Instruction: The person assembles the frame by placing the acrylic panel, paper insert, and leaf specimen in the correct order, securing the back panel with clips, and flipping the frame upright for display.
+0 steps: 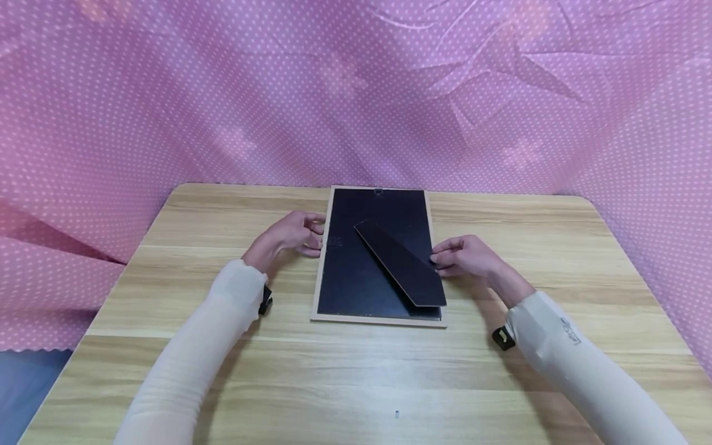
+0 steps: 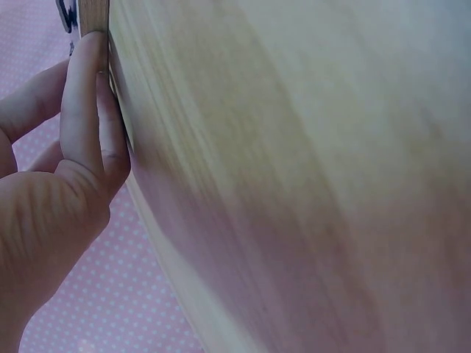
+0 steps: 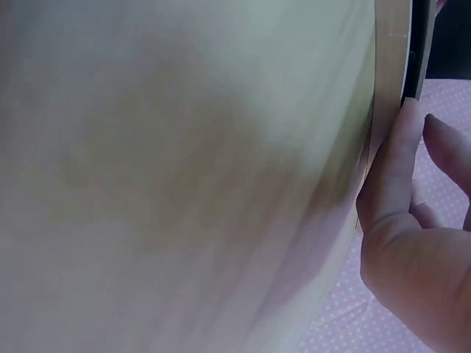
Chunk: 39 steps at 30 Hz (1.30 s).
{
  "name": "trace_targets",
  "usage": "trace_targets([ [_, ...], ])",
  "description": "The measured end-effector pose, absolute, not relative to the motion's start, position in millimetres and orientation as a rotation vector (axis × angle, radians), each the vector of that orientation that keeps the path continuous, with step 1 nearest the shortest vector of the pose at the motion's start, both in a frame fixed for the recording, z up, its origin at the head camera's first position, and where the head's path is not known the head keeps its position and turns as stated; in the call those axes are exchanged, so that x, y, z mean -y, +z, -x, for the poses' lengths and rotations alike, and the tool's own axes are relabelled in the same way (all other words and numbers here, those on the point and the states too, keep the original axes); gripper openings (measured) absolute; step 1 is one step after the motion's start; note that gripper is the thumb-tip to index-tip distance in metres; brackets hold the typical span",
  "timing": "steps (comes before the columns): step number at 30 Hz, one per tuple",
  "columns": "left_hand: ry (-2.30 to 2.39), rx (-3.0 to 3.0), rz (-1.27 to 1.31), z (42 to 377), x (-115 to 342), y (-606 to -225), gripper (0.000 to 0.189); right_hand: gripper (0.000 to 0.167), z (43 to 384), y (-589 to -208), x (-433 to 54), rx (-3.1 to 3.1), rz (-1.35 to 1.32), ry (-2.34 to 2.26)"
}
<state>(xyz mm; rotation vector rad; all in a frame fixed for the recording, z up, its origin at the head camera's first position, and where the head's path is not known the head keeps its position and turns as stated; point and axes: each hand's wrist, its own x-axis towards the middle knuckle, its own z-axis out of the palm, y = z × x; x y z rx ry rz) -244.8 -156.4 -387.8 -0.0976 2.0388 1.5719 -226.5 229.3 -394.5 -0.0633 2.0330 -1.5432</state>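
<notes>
A picture frame (image 1: 356,278) with a light wood border lies back side up on the table. Its black easel stand (image 1: 403,266) slants across the backing, with the wide end raised slightly. My left hand (image 1: 297,233) touches the frame's left edge; in the left wrist view the thumb (image 2: 82,110) rests against its wooden side, fairly straight. On the opposite edge, beside the stand, is my right hand (image 1: 464,254). The right wrist view has that thumb (image 3: 401,147) at the border (image 3: 390,66), and the forefinger raised above it.
The wood-grain table (image 1: 311,377) has rounded far corners. A pink dotted curtain (image 1: 311,93) hangs behind it and along both sides. One tiny piece (image 1: 397,414) lies near the front of the table. A small metal hanger (image 1: 379,192) sits at the frame's far end.
</notes>
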Motion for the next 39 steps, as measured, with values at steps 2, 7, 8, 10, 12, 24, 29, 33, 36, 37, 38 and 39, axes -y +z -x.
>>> trace_targets([
  [2, 1.572, -2.035, 0.098, 245.6, 156.8, -387.7, 0.08, 0.032, 228.1, -393.4, -227.9, -2.03, 0.069, -1.557],
  [7, 1.576, -2.027, 0.097, 247.0, 157.3, -387.4, 0.08, 0.024, 233.0, -393.3, -226.7, -2.046, 0.083, -1.555],
  [8, 1.577, -2.027, 0.101, 246.8, 157.2, -387.2, 0.08, 0.025, 234.0, -393.4, -227.3, -2.051, 0.089, -1.552],
  [10, 1.575, -2.029, 0.103, 246.7, 157.1, -387.1, 0.079, 0.028, 235.9, -393.6, -228.7, -2.057, 0.082, -1.55],
  [12, 1.575, -2.03, 0.101, 246.8, 157.4, -387.4, 0.079, 0.034, 237.4, -393.5, -230.1, -2.059, 0.076, -1.552],
  [24, 1.583, -2.016, 0.097, 248.6, 158.2, -387.4, 0.081, 0.023, 247.0, -399.0, -226.4, -2.172, 0.141, -1.49],
  [29, 1.573, -2.015, 0.096, 248.5, 157.8, -385.7, 0.081, 0.013, 248.1, -397.5, -223.1, -2.203, 0.14, -1.487],
  [33, 1.57, -2.012, 0.101, 248.5, 157.7, -385.5, 0.081, 0.004, 248.4, -396.2, -220.2, -2.243, 0.146, -1.456],
  [36, 1.567, -2.015, 0.101, 248.3, 157.9, -385.4, 0.081, 0.008, 248.9, -395.8, -218.2, -2.273, 0.158, -1.43],
  [37, 1.566, -2.016, 0.1, 248.0, 157.8, -385.3, 0.081, 0.01, 249.0, -395.9, -217.9, -2.282, 0.161, -1.424],
  [38, 1.565, -2.019, 0.1, 247.7, 157.5, -385.0, 0.08, 0.009, 249.1, -396.0, -217.7, -2.289, 0.166, -1.419],
  [39, 1.565, -2.019, 0.103, 247.3, 157.3, -384.7, 0.08, 0.008, 249.2, -396.1, -217.6, -2.294, 0.163, -1.416],
])
